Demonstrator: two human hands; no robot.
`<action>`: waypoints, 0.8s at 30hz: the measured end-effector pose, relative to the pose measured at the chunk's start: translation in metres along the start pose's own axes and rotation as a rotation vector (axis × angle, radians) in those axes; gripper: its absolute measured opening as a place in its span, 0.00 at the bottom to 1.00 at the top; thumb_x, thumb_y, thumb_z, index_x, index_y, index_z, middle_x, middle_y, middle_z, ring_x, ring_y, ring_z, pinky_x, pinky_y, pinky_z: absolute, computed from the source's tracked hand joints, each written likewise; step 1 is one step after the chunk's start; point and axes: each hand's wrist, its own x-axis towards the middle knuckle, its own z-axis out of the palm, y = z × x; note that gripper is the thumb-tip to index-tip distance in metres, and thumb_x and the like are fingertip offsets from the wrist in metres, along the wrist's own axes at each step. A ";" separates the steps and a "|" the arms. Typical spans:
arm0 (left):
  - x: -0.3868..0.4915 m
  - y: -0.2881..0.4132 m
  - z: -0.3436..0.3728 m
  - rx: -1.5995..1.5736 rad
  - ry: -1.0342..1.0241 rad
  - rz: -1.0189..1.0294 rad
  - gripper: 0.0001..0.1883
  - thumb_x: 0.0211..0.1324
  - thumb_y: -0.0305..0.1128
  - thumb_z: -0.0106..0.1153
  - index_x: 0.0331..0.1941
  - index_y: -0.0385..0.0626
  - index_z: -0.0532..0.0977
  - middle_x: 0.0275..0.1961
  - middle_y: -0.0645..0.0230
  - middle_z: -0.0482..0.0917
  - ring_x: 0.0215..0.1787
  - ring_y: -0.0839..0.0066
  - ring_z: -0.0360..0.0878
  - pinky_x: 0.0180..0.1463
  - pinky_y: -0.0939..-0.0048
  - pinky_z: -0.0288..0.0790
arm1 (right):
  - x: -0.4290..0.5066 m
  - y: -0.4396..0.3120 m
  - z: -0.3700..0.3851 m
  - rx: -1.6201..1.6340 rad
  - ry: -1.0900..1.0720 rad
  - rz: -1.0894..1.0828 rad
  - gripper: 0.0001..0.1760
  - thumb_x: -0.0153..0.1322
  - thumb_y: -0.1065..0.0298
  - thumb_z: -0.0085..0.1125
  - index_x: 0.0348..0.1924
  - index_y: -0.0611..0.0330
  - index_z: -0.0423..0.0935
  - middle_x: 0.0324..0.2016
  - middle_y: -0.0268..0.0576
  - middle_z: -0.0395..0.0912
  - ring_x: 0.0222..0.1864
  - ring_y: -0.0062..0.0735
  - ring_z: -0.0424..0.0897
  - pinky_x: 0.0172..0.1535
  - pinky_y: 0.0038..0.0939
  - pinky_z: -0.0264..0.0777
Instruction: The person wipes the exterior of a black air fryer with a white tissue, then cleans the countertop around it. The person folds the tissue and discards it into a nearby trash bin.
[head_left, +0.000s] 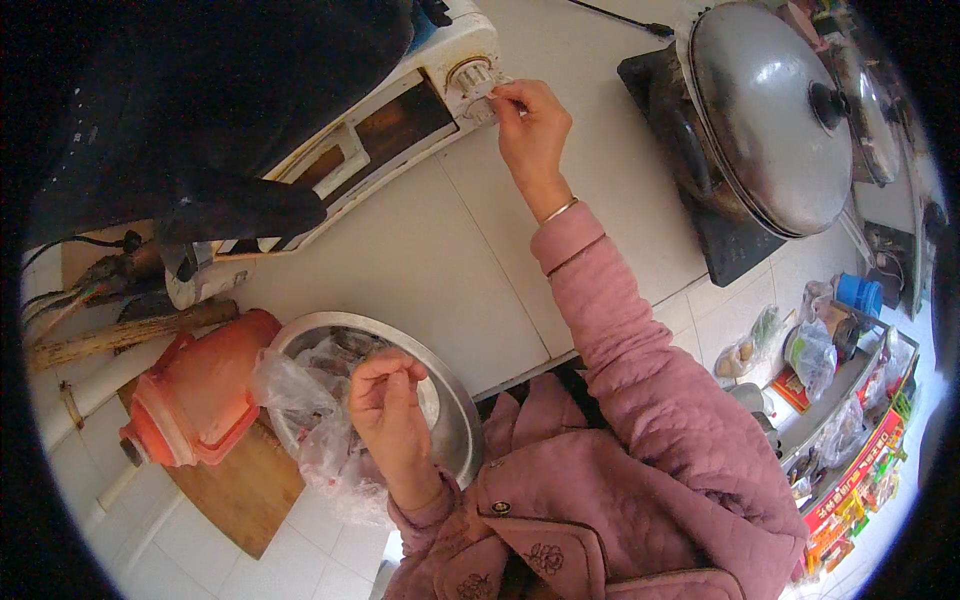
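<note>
My right hand (534, 127) reaches to the front corner of a white countertop appliance (469, 30), probably a microwave oven. Its thumb and index finger are pinched at the appliance's upper dial (472, 76) and lower dial (480, 112). Whether they grip a dial or some small thing is hidden. My left hand (390, 420) is curled, thumb against the fingers, with nothing visible in it. It hovers over a stainless steel basin (457, 420) near the counter's front edge. Clear plastic bags (330, 442) lie in the basin and hang over its rim.
An orange-red plastic jug (202, 390) lies beside the basin, over a wooden board (240, 487). On the right, a domed metal lid (772, 112) covers a pan on a black hot plate (739, 240). A rack (885, 352) holds bagged goods. Large dark material (210, 97) overhangs the appliance.
</note>
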 end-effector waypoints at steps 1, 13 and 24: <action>0.000 0.000 0.001 0.004 0.002 0.006 0.05 0.58 0.19 0.52 0.38 0.38 0.72 0.39 0.62 0.76 0.37 0.73 0.74 0.45 0.71 0.70 | 0.001 0.000 0.001 -0.022 0.004 -0.001 0.06 0.58 0.81 0.61 0.26 0.61 0.79 0.27 0.46 0.79 0.29 0.39 0.79 0.32 0.30 0.73; -0.004 0.001 -0.005 0.012 -0.039 0.001 0.06 0.59 0.23 0.54 0.40 0.43 0.72 0.42 0.64 0.75 0.42 0.75 0.73 0.47 0.73 0.70 | -0.039 0.034 -0.025 -0.209 -0.047 0.214 0.04 0.62 0.78 0.63 0.30 0.66 0.78 0.27 0.41 0.79 0.26 0.24 0.77 0.32 0.23 0.71; -0.013 0.000 -0.021 0.002 0.033 0.006 0.04 0.60 0.21 0.54 0.38 0.38 0.73 0.39 0.62 0.76 0.38 0.74 0.73 0.45 0.74 0.69 | -0.087 0.017 0.058 -0.235 0.095 0.076 0.05 0.62 0.79 0.61 0.30 0.61 0.76 0.30 0.45 0.76 0.29 0.38 0.77 0.33 0.30 0.72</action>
